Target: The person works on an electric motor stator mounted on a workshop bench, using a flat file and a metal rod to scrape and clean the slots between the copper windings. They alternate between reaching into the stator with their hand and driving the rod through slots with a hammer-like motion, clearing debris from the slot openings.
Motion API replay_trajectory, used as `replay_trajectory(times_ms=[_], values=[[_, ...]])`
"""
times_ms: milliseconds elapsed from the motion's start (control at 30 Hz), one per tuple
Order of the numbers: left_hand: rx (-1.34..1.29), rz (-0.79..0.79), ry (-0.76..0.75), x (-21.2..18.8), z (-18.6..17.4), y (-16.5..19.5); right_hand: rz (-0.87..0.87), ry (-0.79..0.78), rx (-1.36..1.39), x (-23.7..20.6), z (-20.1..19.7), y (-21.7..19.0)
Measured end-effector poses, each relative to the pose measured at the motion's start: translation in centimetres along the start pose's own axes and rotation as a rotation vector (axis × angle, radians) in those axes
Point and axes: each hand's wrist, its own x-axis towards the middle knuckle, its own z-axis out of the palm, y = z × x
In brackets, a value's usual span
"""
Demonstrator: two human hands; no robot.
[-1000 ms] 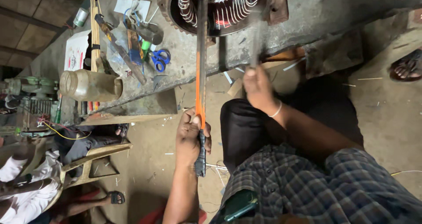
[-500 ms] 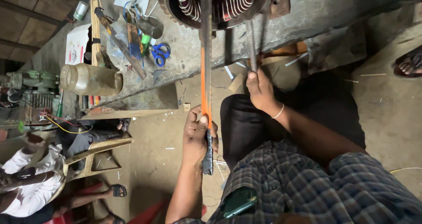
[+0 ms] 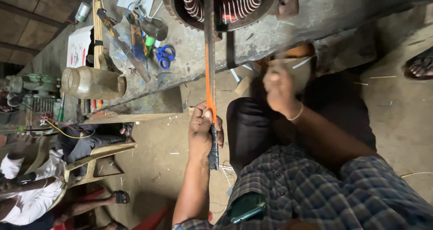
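Head view: the left hand (image 3: 204, 133) is closed in a fist around the dark grip of a long tool with an orange shaft (image 3: 209, 83). The shaft runs straight up from the fist, across the edge of the workbench (image 3: 288, 29), and its far end reaches into the motor stator (image 3: 225, 4), whose copper windings ring the opening at the top of the frame. The grip's lower end sticks out below the fist. The right hand (image 3: 280, 91) is raised just right of the shaft, level with the bench edge and apart from the left hand; it is blurred, its fingers look curled, but whether it holds anything I cannot tell. A thin band circles its wrist.

The bench is a worn grey slab. To the left on it lie blue-handled scissors (image 3: 164, 56), a cloudy plastic jar (image 3: 92, 82) on its side, a bundle of thin sticks (image 3: 97, 29) and scattered hand tools. Below is a dusty dirt floor (image 3: 153, 153). A second person (image 3: 31, 189) sits on a chair at the lower left.
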Motion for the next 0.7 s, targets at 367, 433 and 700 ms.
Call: replay_trajectory(times_ms=[367,433,700], values=[[-0.05,0.029,-0.035,0.0,-1.2,-1.4,0.101,0.086,-0.431,-0.4,2.6,4.4],[-0.093,0.03,-0.052,0.3,-1.5,-1.5,0.118,0.196,-0.277,0.0,2.5,4.4],[0.131,-0.05,0.031,-1.8,0.1,0.2,-0.034,-0.048,-0.545,-1.5,4.1,0.8]])
